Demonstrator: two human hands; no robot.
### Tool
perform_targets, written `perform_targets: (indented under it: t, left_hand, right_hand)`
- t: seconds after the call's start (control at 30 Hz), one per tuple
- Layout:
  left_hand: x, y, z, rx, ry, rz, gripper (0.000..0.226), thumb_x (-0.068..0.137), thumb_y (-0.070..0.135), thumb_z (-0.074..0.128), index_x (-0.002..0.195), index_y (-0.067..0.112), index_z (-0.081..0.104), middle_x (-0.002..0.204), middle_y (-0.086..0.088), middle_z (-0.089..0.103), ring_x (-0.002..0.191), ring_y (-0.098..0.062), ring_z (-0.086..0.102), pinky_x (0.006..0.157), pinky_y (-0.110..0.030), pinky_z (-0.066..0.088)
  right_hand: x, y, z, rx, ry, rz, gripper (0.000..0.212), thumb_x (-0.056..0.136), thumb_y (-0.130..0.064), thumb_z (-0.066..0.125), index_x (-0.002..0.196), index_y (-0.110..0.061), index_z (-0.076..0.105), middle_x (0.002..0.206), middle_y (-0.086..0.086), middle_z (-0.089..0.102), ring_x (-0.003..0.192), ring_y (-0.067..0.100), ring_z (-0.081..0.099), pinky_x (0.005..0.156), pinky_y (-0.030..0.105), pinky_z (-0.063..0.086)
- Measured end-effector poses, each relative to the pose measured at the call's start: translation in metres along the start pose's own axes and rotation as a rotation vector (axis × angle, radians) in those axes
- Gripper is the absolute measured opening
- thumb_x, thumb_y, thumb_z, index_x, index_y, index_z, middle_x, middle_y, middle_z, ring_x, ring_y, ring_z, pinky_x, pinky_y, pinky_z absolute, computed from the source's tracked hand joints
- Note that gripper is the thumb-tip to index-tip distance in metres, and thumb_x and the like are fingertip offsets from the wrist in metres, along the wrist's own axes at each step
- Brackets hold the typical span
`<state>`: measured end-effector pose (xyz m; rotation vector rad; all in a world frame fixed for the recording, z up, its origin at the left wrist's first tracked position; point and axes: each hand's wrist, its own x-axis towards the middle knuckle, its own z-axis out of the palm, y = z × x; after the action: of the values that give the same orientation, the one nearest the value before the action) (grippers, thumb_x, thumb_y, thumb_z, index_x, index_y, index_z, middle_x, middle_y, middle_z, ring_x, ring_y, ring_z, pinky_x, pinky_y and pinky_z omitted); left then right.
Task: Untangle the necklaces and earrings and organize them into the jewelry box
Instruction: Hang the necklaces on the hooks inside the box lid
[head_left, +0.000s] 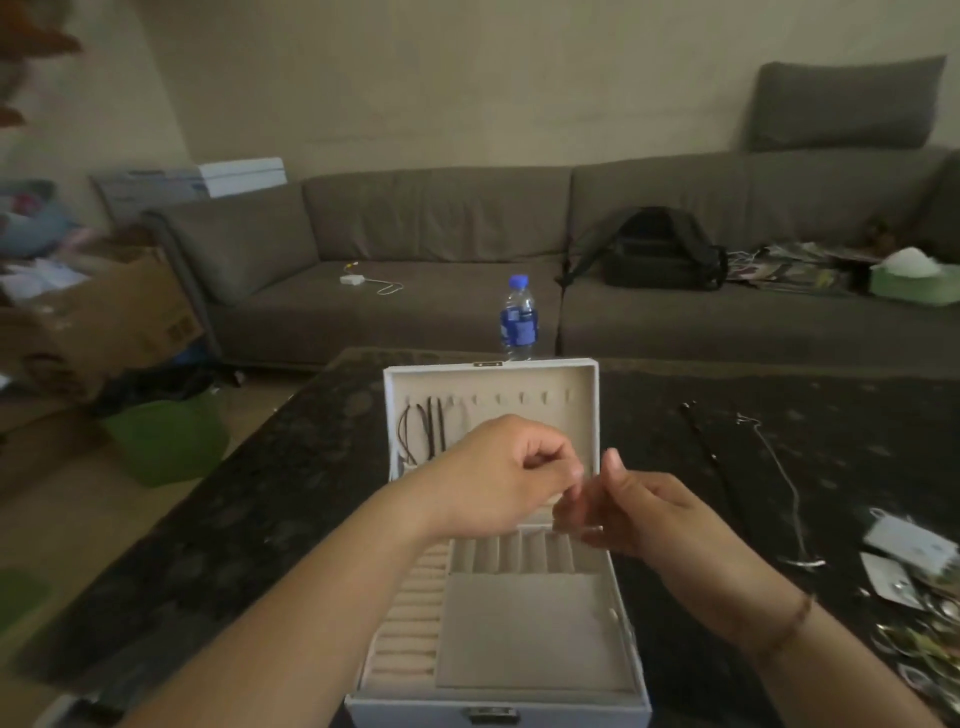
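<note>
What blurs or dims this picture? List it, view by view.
Head view: dim, flat indoor light; wide-angle bending curves the sofa and table edges; motion blur smears the right hand fingertips near the left hand; the jewelry pile at the right edge is soft.

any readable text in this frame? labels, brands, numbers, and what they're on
None can be read.
Water bottle: blue label, print blurred.
Cardboard box: dark marking on its side, too blurred to read.
White boxes behind the sofa: blue print, illegible.
Jewelry cards on the table: too small to tell.
</note>
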<state>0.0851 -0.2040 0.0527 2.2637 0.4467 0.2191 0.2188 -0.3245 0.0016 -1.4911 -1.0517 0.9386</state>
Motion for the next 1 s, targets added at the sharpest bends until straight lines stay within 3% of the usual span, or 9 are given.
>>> perform_targets:
  t: [0.1,0.17,0.27,0.33,0.4,0.47,0.7,0.83,1.0]
  left_hand:
    - [-0.004,-0.019,-0.014,-0.025,0.058,0.020,0.023,0.101,0.028,0.054,0.086,0.021,0.070,0.072,0.009,0.064,0.071,-0.011,0.060,0.075,-0.037,0.059]
    - [-0.006,-0.032,-0.020,-0.106,0.092,0.024,0.022,0.102,0.025,0.053,0.089,0.017,0.070,0.068,0.014,0.062,0.064,-0.005,0.057,0.067,-0.029,0.057]
    - [-0.006,-0.054,-0.031,-0.226,0.232,-0.004,0.022,0.101,0.023,0.054,0.089,0.015,0.069,0.054,0.015,0.054,0.049,-0.006,0.045,0.053,-0.023,0.044]
    - [-0.001,-0.072,-0.040,-0.226,0.412,-0.022,0.019,0.098,0.025,0.058,0.088,0.020,0.073,0.064,0.011,0.065,0.054,-0.008,0.056,0.057,-0.020,0.048]
    - [0.007,-0.089,-0.044,-0.210,0.562,-0.032,0.015,0.095,0.026,0.064,0.088,0.024,0.077,0.082,0.007,0.075,0.078,-0.010,0.069,0.076,-0.023,0.056]
    - [0.015,-0.101,-0.041,-0.175,0.659,-0.038,0.010,0.091,0.027,0.068,0.091,0.025,0.078,0.084,0.011,0.075,0.082,-0.003,0.069,0.081,-0.022,0.057]
    - [0.038,-0.123,-0.032,0.149,0.952,-0.048,0.014,0.087,0.037,0.074,0.079,0.025,0.077,0.054,0.012,0.062,0.044,-0.010,0.055,0.049,-0.034,0.055]
    - [0.051,-0.124,-0.028,0.309,1.007,-0.150,0.030,0.087,0.045,0.071,0.067,0.022,0.067,0.052,0.009,0.057,0.048,-0.015,0.056,0.050,-0.032,0.053]
    - [0.059,-0.125,-0.023,0.373,1.036,-0.190,0.041,0.086,0.047,0.070,0.059,0.020,0.055,0.049,0.008,0.051,0.047,-0.016,0.053,0.050,-0.030,0.050]
  right_hand:
    - [0.003,-0.008,0.007,0.101,-0.029,-0.043,0.043,0.090,-0.041,0.045,0.071,-0.013,0.071,0.077,0.011,0.069,0.081,0.026,0.068,0.087,0.035,0.053]
    - [0.006,-0.015,0.008,0.172,-0.077,-0.024,0.035,0.089,-0.036,0.049,0.073,-0.013,0.069,0.064,0.010,0.055,0.062,0.025,0.057,0.072,0.034,0.053]
    - [0.016,-0.029,0.008,0.089,-0.080,0.023,0.029,0.090,-0.032,0.052,0.076,-0.013,0.069,0.057,0.003,0.039,0.048,0.015,0.038,0.050,0.026,0.040]
    - [0.030,-0.037,0.008,-0.017,-0.011,0.060,0.026,0.095,-0.027,0.053,0.080,-0.014,0.070,0.054,-0.001,0.037,0.047,0.011,0.032,0.046,0.023,0.034]
    - [0.048,-0.043,0.010,-0.102,0.050,0.073,0.026,0.098,-0.024,0.051,0.085,-0.013,0.071,0.051,-0.004,0.039,0.045,0.010,0.032,0.044,0.023,0.033]
    - [0.069,-0.046,0.014,-0.198,0.112,0.052,0.025,0.098,-0.026,0.053,0.087,-0.014,0.072,0.046,-0.008,0.043,0.041,0.008,0.033,0.044,0.023,0.033]
    - [0.123,-0.023,0.028,-0.555,0.376,-0.126,0.020,0.090,-0.032,0.065,0.074,-0.023,0.072,0.055,-0.013,0.062,0.049,0.000,0.054,0.045,0.009,0.037]
    - [0.140,-0.006,0.038,-0.643,0.554,-0.180,0.028,0.090,-0.032,0.065,0.068,-0.014,0.071,0.063,-0.002,0.064,0.061,0.011,0.060,0.057,0.024,0.049]
    - [0.149,0.002,0.044,-0.638,0.693,-0.219,0.037,0.089,-0.033,0.063,0.059,-0.012,0.063,0.057,0.003,0.061,0.057,0.016,0.059,0.053,0.023,0.044]
